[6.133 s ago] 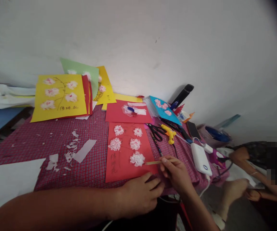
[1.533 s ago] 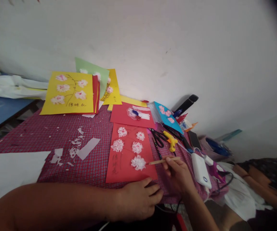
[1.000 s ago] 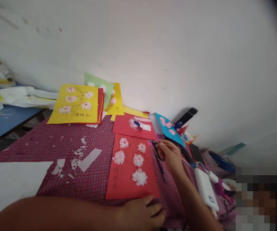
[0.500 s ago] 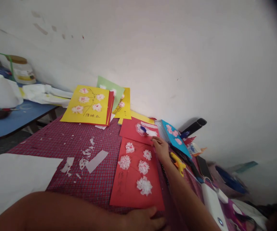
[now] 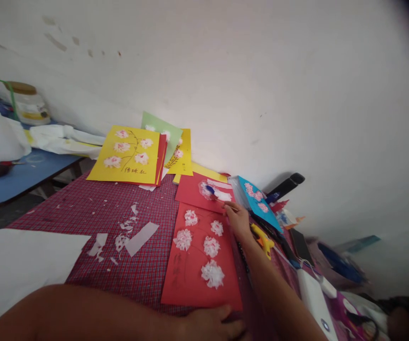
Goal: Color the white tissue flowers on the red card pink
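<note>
My right hand [image 5: 238, 219] is closed around the thin handle of a small brush [image 5: 213, 194] with a dark blue part near its far end. That end is over a clear, roundish dish [image 5: 204, 189] on a red sheet. Below it lies a red card [image 5: 199, 296] with several white-and-pink paper flowers, faint stems and handwriting. My left hand [image 5: 214, 324] rests flat at the card's near edge, its fingers stretched to the right; part of it is cut off by the frame. White paper strips [image 5: 222, 194] lie beside the dish.
Yellow flower cards [image 5: 129, 151] and a green card [image 5: 161, 128] stand at the back. Paper scraps [image 5: 142, 239] and a white sheet [image 5: 30, 260] lie on the checked cloth. To the right are a blue card [image 5: 261, 203], a yellow glue gun [image 5: 263, 240] and a white box-like device [image 5: 314, 303].
The view has shifted slightly. The brush's blue part has moved a little over the dish; my left hand stays at the card's near edge.
</note>
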Available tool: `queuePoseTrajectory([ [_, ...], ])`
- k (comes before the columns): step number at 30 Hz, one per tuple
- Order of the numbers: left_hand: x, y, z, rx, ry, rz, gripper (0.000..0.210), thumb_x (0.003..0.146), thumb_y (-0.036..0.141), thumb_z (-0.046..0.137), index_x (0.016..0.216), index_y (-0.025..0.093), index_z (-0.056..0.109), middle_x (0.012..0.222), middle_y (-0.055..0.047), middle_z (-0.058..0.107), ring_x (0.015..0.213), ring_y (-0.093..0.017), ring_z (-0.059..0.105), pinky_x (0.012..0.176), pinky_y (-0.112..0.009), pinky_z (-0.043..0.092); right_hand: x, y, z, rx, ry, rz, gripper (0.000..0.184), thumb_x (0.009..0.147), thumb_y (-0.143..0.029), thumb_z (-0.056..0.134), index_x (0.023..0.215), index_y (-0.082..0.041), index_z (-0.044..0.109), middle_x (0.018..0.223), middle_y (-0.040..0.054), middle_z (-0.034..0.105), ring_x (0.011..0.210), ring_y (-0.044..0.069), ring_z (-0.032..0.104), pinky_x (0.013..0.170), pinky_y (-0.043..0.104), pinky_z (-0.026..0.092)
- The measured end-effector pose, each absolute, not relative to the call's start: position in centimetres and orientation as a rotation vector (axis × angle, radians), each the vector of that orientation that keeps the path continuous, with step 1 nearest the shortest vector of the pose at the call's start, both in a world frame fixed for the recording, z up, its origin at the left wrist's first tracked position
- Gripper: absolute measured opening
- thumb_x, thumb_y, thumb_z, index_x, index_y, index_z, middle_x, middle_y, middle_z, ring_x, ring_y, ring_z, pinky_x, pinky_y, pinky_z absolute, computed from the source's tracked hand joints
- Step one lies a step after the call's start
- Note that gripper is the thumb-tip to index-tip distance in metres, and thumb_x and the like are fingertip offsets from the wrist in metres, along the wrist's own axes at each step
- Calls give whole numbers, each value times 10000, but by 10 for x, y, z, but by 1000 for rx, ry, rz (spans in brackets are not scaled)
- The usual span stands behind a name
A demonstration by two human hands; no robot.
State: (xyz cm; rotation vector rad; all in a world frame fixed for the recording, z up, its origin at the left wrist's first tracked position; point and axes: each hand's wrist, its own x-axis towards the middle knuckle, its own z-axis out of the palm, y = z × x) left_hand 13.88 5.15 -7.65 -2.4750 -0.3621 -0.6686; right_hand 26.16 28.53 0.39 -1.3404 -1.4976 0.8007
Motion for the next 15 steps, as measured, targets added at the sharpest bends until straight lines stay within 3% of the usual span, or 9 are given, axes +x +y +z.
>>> queuePoseTrajectory([
  [8,141,52,-78,-2498,-341,-640,454,972,334,494,1375,428,683,1572,52,528,1371,-175,540,876,-377,488,259,295,4,-1334,-1495,783,490,700,-589,778,931,-156,794,873,116,807,620,191,660,572,298,505],
  [15,139,52,-77,-2500,-339,-615,454,984,339,495,1394,428,668,1598,56,498,1382,-173,526,877,-375,483,264,286,6,-1351,-1506,798,459,716,-549,773,928,-144,800,839,107,799,587,184,641,514,277,449],
])
